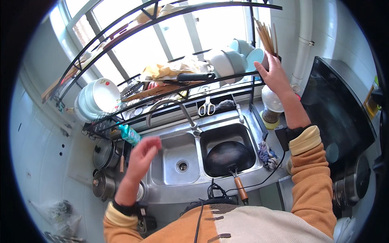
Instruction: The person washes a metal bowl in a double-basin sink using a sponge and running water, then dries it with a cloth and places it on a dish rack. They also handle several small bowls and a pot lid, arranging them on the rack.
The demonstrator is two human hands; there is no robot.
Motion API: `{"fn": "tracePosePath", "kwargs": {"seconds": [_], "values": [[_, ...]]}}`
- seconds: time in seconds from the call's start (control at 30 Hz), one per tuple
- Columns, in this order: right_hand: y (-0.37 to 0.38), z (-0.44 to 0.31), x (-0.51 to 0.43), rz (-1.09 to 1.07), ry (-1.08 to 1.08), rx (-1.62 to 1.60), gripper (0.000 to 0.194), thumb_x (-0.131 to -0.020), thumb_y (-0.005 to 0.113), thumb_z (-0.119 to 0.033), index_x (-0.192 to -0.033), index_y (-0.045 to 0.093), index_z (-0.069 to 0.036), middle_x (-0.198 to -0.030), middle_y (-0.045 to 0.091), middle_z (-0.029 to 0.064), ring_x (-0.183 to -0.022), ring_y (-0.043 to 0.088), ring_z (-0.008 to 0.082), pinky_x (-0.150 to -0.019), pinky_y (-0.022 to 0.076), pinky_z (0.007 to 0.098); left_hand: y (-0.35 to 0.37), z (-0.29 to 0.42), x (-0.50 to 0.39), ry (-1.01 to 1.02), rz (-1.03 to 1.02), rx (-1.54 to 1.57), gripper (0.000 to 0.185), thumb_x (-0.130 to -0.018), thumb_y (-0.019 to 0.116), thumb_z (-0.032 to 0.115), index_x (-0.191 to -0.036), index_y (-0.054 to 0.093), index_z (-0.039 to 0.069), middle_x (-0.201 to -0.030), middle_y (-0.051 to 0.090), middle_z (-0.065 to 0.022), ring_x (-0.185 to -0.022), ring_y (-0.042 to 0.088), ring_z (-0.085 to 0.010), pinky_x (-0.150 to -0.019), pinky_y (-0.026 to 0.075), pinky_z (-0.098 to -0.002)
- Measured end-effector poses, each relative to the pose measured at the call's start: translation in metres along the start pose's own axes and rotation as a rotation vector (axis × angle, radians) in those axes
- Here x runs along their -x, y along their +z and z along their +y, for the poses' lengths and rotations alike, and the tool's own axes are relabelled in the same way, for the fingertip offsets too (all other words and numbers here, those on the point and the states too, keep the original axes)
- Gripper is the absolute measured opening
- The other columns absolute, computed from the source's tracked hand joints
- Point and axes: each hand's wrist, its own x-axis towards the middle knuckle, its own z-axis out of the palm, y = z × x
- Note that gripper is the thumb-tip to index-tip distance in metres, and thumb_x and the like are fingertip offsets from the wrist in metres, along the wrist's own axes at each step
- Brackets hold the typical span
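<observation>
My right hand (272, 73) is raised to the right end of the dish rack, with its thumb and fingers around a small light-blue bowl (254, 59). Other bowls (226, 63) stand tilted in a row just left of it. Behind my fingers, several wooden chopsticks (265, 35) rise from a holder. Blurred, my left hand (142, 155) hovers over the left edge of the left sink basin (179, 152), fingers half curled and thumb apart; nothing shows in it. A green detergent bottle (130, 135) is near that hand. In the right basin (212, 130) a black wok (230, 156) lies upside down.
The black metal rack (182, 98) spans the sink, above the faucet (190, 117) and white-handled scissors (207, 107). Plates (101, 94) stand at its left. A cloth (268, 156) lies right of the sink. The wok's wooden handle (241, 188) juts over the front edge. Pots (104, 153) are at left.
</observation>
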Motion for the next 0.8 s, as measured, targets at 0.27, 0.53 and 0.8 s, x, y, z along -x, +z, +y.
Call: {"fn": "tracePosePath", "kwargs": {"seconds": [0.27, 0.53, 0.8], "values": [[0.022, -0.007, 0.011, 0.059, -0.042, 0.03, 0.086, -0.093, 0.046, -0.062, -0.149, 0.026, 0.0, -0.149, 0.034, 0.0229, -0.139, 0.031, 0.0374, -0.115, 0.0247, 0.0442, -0.022, 0.095, -0.147, 0.54, -0.096, -0.654, 0.038, -0.095, 0.059, 0.019, -0.131, 0.054, 0.011, -0.122, 0.06, -0.0115, -0.114, 0.058, -0.0237, -0.094, 0.046, -0.0357], [0.013, -0.019, 0.019, 0.113, -0.056, -0.023, 0.083, -0.093, 0.048, -0.06, -0.148, 0.029, -0.001, -0.146, 0.035, 0.0258, -0.138, 0.032, 0.0386, -0.115, 0.0255, 0.0452, 0.012, 0.06, -0.328, 0.077, -0.376, -0.89, 0.093, -0.078, 0.068, 0.063, -0.15, 0.031, 0.018, -0.148, 0.037, -0.0204, -0.137, 0.036, -0.0373, -0.112, 0.032, -0.0448], [0.006, -0.021, 0.021, 0.056, -0.064, 0.0, 0.078, -0.094, 0.048, -0.06, -0.149, 0.03, -0.007, -0.146, 0.038, 0.0219, -0.137, 0.035, 0.0364, -0.114, 0.0287, 0.044, 0.018, 0.02, -0.376, -0.002, -0.587, -0.985, 0.071, -0.073, 0.079, 0.015, -0.136, 0.049, 0.019, -0.13, 0.056, -0.0141, -0.12, 0.053, -0.0271, -0.103, 0.042, -0.0383]]}}
